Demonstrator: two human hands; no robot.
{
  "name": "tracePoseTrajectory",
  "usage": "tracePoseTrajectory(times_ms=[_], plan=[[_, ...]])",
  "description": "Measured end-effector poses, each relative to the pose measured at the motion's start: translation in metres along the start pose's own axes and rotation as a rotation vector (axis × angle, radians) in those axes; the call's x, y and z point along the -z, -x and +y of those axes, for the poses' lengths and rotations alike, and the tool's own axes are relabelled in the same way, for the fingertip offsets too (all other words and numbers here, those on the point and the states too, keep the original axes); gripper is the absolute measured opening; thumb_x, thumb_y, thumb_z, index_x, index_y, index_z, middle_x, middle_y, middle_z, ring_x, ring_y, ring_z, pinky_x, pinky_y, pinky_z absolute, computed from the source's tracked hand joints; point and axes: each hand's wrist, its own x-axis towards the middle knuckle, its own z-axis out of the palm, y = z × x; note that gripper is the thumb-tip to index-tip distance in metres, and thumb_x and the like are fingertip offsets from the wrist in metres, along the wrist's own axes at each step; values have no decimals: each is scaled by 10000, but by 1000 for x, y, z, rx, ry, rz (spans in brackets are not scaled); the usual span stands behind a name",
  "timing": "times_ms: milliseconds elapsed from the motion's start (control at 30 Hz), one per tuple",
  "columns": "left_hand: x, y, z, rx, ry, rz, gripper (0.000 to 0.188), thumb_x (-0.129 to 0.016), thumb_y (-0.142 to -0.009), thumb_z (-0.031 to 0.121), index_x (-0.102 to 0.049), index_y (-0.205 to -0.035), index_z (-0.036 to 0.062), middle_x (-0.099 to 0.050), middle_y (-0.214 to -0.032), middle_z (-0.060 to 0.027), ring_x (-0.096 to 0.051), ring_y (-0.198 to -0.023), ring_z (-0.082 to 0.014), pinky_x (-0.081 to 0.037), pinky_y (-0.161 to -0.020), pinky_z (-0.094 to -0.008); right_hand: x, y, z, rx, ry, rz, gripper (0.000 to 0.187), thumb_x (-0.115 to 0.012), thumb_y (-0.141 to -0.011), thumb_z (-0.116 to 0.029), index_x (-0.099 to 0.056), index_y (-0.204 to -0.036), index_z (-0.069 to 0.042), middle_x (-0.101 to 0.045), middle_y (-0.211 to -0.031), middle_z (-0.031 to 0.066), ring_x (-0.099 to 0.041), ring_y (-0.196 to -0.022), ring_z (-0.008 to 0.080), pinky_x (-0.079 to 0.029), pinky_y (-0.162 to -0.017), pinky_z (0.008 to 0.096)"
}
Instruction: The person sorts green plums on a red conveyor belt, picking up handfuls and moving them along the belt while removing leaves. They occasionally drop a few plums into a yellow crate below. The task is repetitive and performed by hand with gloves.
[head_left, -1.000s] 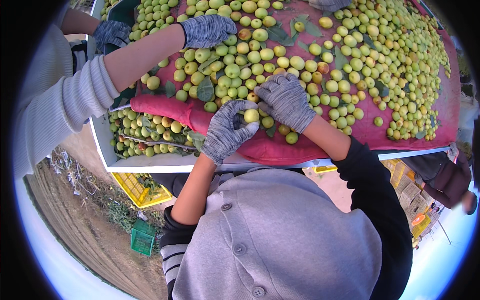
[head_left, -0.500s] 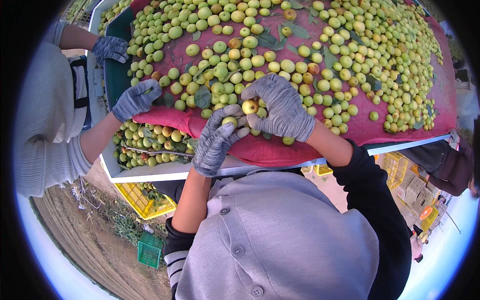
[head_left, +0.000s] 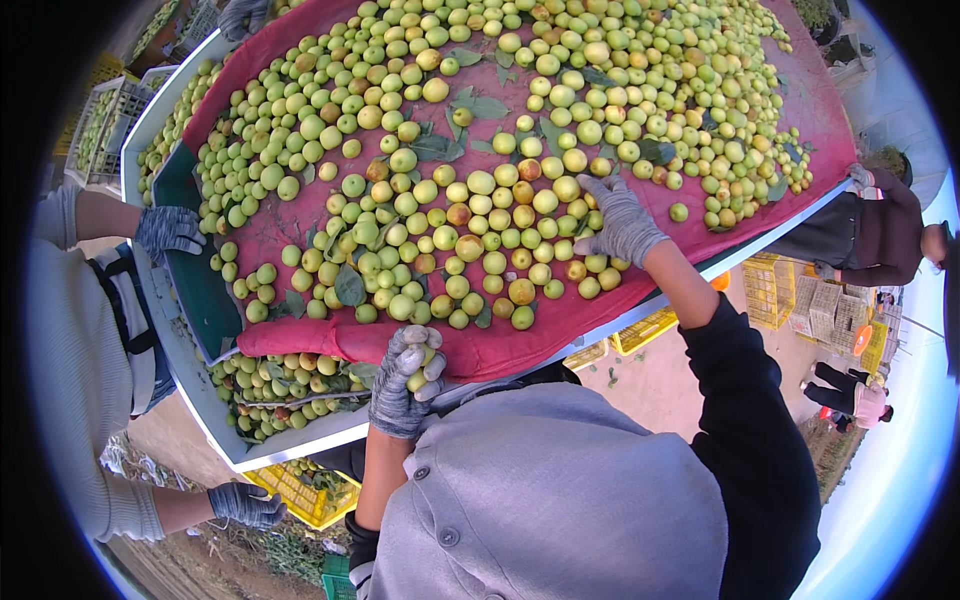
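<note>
**Small Green Fruits, Two Busy Hands**

Close to me, the person's left hand (head_left: 400, 398) is curled up. It has hold of a small green fruit (head_left: 416, 381), and maybe a second one, just above the near edge of the red cloth (head_left: 500, 352). The right hand (head_left: 625, 228) is partly open, reaching over the loose fruits (head_left: 480, 183) on the cloth. I can't tell if it has hold of one.

The step looks like picking fruits by hand from the pile. I think the next move calls for the right fingers to close softly around one fruit, because they sit so close together, while the left hand keeps a snug grip.

The cloth lies over a big white bin (head_left: 300, 448). In the bin's near left corner, more fruits show below the cloth's edge, with some leaves and a stick. Under that corner is a yellow crate (head_left: 297, 500) with leaves and some fruits in it. A co-worker's hand (head_left: 247, 505) hangs near it, not holding anything I can see.

Farther off on the left, a white crate (head_left: 98, 172) holds green fruits too. Far to the right stand yellow crates (head_left: 768, 290); I can't see what's inside.
</note>
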Motion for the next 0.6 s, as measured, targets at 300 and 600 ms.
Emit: tracePoseTrajectory(times_ms=[300,600], plan=[[-26,-17,4,122,-422,-102,249,-664,-865,191,-597,-1071,68,-568,-1017,-102,-514,-679,-126,-363,-440,-190,-34,-28,-190,541,-185,-228,767,-790,-725,-296,-442,-1400,-193,-409,-1325,219,-505,-1194,395,-465,-988,443],[15,-42,21,68,-46,-190,253,-664,-865,168,-600,-1100,97,-532,-957,-102,-485,-595,-129,-366,-421,-206,85,-156,-32,514,-485,628,288,-562,-938,-188,-631,-1208,-116,-660,-1091,121,-622,-1020,265,-496,-919,384]])
